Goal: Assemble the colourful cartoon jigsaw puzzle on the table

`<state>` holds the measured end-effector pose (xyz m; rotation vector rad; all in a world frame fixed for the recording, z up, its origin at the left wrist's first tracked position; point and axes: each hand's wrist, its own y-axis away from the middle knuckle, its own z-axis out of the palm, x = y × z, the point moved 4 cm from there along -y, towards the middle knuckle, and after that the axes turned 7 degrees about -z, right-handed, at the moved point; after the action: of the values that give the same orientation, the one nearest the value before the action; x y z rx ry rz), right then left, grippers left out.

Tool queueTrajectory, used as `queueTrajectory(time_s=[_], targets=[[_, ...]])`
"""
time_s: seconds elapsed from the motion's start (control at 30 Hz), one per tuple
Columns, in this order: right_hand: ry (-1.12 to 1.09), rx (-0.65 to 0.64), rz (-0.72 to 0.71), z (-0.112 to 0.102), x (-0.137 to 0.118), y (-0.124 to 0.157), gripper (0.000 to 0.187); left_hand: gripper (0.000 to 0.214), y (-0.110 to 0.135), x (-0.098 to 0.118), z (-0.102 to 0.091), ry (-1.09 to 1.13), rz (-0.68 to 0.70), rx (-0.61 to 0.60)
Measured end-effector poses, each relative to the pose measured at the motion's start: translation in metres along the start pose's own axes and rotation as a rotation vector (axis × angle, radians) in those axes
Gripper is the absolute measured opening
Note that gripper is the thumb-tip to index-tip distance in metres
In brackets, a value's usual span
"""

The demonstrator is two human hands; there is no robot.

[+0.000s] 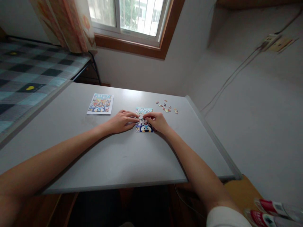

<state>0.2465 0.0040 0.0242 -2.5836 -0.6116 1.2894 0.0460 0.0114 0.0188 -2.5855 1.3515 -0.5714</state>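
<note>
A partly assembled jigsaw puzzle (146, 129) lies on the white table (127, 157), with a light gap in its middle. My left hand (121, 121) rests flat at the puzzle's left side, fingers stretched out and the tips over its edge. From the right, my right hand (156, 121) reaches over the puzzle with thumb and forefinger pinched together near the gap. Whatever sits between those fingertips is too small to make out. Loose puzzle pieces (167, 110) are scattered beyond my right hand. To the left lies a printed reference picture (100, 104) showing a similar cartoon design.
A bed with a checked cover (42, 67) stands beyond the table's left edge. A window (139, 19) and a curtain (68, 25) are behind. Cables (230, 77) run down the right wall. Two bottles with red labels (265, 217) lie at the lower right.
</note>
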Motion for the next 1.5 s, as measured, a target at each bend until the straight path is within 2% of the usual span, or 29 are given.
queueTrajectory(time_s=[0.33, 1.2, 1.5], targets=[[0.025, -0.094, -0.031, 0.004, -0.008, 0.001, 0.019, 0.033, 0.0, 0.003, -0.002, -0.001, 0.021, -0.004], [0.037, -0.146, -0.106, 0.006, -0.011, 0.001, 0.019, 0.033, 0.0, 0.0, 0.001, -0.013, 0.022, 0.002], [-0.029, -0.159, -0.135, 0.008, -0.008, 0.003, 0.028, 0.033, 0.001, 0.001, -0.001, 0.002, 0.013, 0.007]])
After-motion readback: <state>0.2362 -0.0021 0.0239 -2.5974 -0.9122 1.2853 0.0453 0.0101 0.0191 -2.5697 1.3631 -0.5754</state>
